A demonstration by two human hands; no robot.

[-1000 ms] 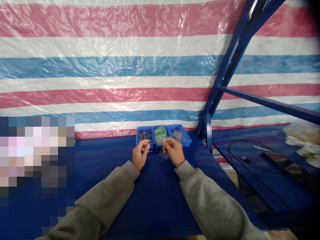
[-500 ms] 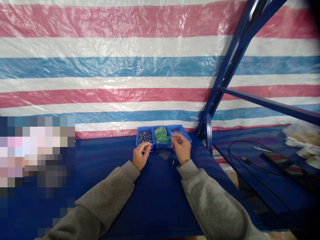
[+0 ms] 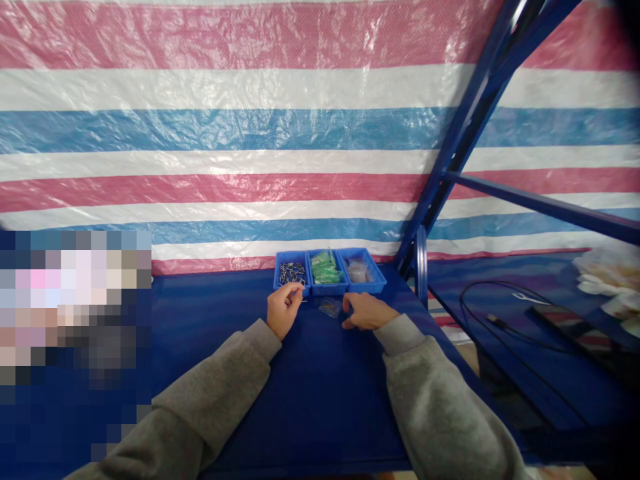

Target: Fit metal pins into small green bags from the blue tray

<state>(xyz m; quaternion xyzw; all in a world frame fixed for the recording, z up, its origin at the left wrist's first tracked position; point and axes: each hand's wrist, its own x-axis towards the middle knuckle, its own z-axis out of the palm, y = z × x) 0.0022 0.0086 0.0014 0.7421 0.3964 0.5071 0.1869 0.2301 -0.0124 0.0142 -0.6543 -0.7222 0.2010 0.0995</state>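
Observation:
My left hand (image 3: 283, 311) is closed in a pinch at the front of the left blue bin (image 3: 278, 270); whatever its fingertips hold is too small to make out. Short metal pieces with dark parts (image 3: 293, 273) fill that bin. My right hand (image 3: 369, 311) is low over the table, thumb and fingers apart, just right of a small clear bag (image 3: 329, 307) with little brownish pieces inside. The middle bin (image 3: 330, 291) has green packets (image 3: 326, 269), and the right bin (image 3: 382, 283) has clear plastic bags (image 3: 359, 271).
The bins stand on a blue table (image 3: 320, 400) before a striped plastic sheet (image 3: 225, 133). A blue metal frame (image 3: 453, 153) rises at the right. Beyond it, a black cable (image 3: 465, 313) and white plastic wrapping (image 3: 607, 273) lie on another blue surface. The left side is pixelated.
My right hand has moved down and slightly right from the right bin to the table, its fingers spreading. It now covers where a small dark-and-light piece lay. My left hand has barely moved.

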